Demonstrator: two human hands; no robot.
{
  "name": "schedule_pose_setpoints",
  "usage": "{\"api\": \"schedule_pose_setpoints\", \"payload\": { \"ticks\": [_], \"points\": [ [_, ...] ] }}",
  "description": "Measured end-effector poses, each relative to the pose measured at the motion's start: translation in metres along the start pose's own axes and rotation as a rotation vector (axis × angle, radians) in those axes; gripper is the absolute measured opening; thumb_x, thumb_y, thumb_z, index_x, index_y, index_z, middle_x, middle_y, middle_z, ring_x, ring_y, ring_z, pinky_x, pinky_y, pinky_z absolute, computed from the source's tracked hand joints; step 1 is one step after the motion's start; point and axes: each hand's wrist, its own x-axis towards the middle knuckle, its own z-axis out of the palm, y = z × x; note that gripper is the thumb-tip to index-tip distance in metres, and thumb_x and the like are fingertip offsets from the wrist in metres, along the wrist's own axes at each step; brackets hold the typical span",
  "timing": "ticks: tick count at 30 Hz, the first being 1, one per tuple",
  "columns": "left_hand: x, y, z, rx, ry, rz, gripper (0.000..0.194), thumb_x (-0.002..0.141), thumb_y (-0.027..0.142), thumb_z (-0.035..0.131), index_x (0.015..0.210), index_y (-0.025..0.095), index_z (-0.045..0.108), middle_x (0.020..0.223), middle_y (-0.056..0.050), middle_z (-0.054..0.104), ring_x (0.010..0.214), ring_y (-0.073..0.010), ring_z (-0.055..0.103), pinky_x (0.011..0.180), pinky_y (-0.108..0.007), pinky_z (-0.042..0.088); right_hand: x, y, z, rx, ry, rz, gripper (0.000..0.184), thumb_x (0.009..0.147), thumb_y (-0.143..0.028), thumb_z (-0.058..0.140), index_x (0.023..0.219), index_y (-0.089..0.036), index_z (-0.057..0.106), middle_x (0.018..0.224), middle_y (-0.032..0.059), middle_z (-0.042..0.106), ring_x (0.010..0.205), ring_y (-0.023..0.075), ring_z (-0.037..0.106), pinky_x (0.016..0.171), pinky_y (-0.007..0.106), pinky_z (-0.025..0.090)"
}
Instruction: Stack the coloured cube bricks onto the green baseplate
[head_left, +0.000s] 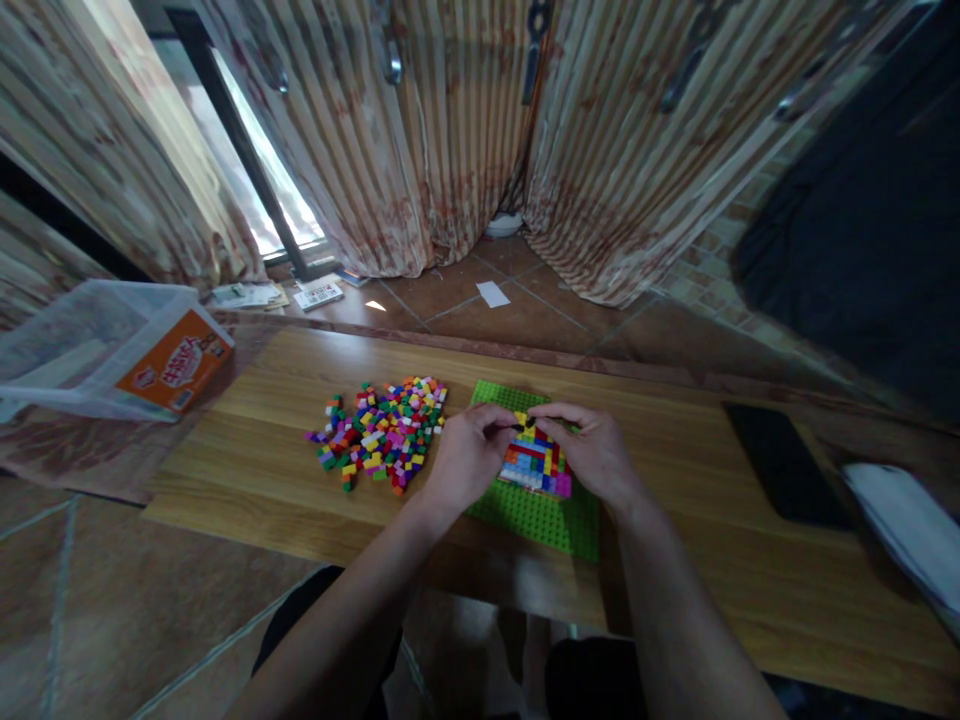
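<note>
A green studded baseplate [570,525] lies on the wooden bench in front of me. On it stands a build of toy bricks [534,465] in blue, red, yellow, white and magenta. My left hand [469,455] is closed in a pinch at the far end of the build, with a small dark piece at its fingertips. Opposite it, my right hand [596,455] pinches at a small black piece [530,422], close to some yellow bricks [520,418]. The fingers partly cover the build, and the dark pieces are too small to name surely.
Left of the baseplate, loose toy bricks [382,435] are spread over the wooden bench [247,450]. A clear plastic bin [97,350] with an orange label stands at the far left. To the right lie a black flat object [784,465] and something white [904,525].
</note>
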Motion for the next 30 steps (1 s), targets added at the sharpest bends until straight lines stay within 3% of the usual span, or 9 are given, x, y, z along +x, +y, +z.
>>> {"api": "schedule_pose_setpoints", "payload": {
  "ticks": [18, 23, 30],
  "points": [
    [-0.0008, 0.0046, 0.0007, 0.024, 0.003, -0.062, 0.022, 0.078, 0.003, 0.056, 0.09, 0.017, 0.068, 0.085, -0.003, 0.073, 0.08, -0.0148, 0.069, 0.076, -0.025, 0.053, 0.0002, 0.0045, 0.0043, 0.057, 0.002, -0.03, 0.021, 0.082, -0.033, 0.062, 0.096, -0.024, 0.077, 0.101, 0.0034, 0.077, 0.093, 0.0197, 0.071, 0.089, 0.038, 0.054],
    [-0.0026, 0.0049, 0.0, 0.039, 0.003, -0.081, 0.026, 0.077, 0.005, 0.057, 0.097, 0.018, 0.068, 0.084, -0.003, 0.073, 0.078, -0.0152, 0.07, 0.073, -0.025, 0.054, 0.0007, 0.0048, 0.0035, 0.059, 0.019, -0.016, 0.027, 0.085, -0.039, 0.06, 0.099, -0.022, 0.075, 0.099, 0.0057, 0.077, 0.09, 0.0205, 0.071, 0.084, 0.036, 0.054],
    [-0.0048, 0.0059, 0.0021, 0.063, -0.002, -0.085, 0.015, 0.083, 0.017, 0.06, 0.095, 0.018, 0.069, 0.083, -0.003, 0.073, 0.072, -0.0148, 0.068, 0.067, -0.024, 0.053, 0.0014, -0.0021, 0.0081, -0.017, -0.007, 0.013, 0.033, 0.086, -0.046, 0.057, 0.093, -0.02, 0.076, 0.091, 0.0049, 0.077, 0.082, 0.0201, 0.069, 0.076, 0.033, 0.052]
  ]
}}
